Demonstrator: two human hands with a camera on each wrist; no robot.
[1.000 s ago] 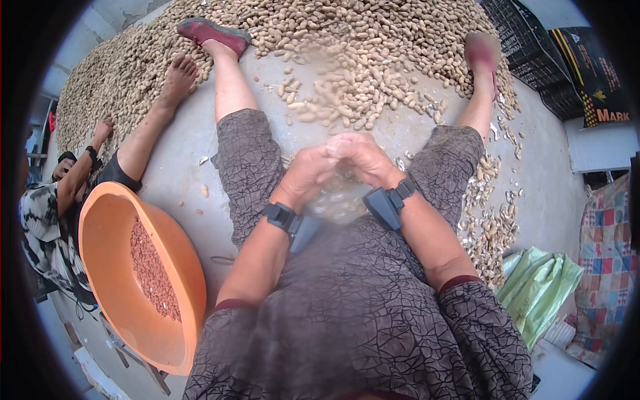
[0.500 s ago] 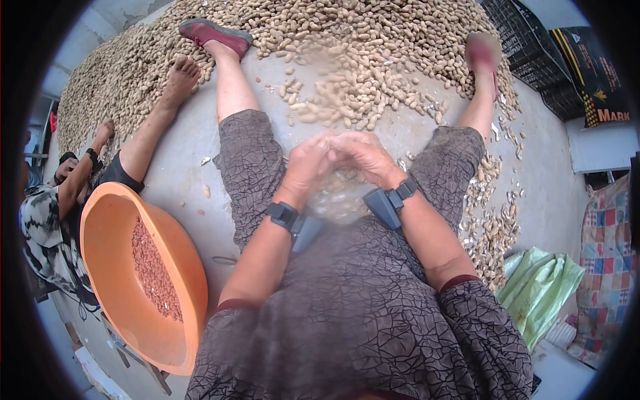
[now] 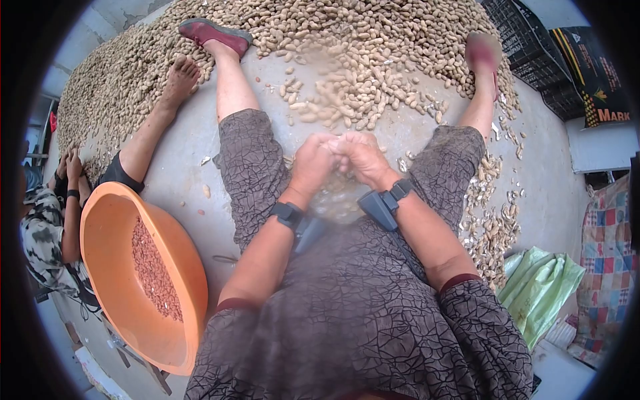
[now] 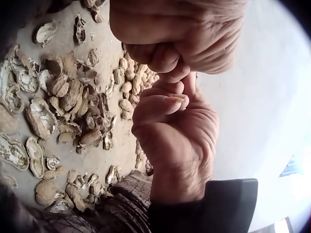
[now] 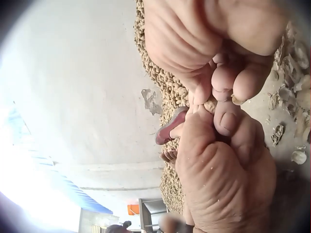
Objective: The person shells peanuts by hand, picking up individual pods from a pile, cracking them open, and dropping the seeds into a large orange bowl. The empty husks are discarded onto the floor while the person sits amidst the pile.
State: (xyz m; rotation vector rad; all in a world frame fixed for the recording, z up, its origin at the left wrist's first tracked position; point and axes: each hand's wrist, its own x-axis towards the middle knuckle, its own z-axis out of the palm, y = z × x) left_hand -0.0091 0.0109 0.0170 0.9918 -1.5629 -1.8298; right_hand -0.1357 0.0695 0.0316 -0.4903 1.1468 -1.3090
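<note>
Over the lap, my left hand [image 3: 311,163] and right hand [image 3: 363,159] meet at the fingertips, fingers curled. In the right wrist view a small tan bit of peanut [image 5: 210,105] shows between the fingertips of both hands, mostly hidden by them. The left wrist view shows the right thumb [image 4: 163,106] bent against its fingers, close under the curled left fingers. Below the hands, empty peanut shells [image 4: 41,116] lie scattered on the floor.
A large pile of unshelled peanuts [image 3: 373,33] spreads ahead, between and beyond the feet. At left stands an orange basin [image 3: 100,247] with red shelled kernels [image 3: 153,267], beside another seated person [image 3: 50,230]. More shells [image 3: 493,233], a green sack [image 3: 540,287] and black crates [image 3: 533,60] are at right.
My two hands stay together, and their fingers have curled in more closely at the tips. The other person's hand has drawn back from the pile toward their other hand.
</note>
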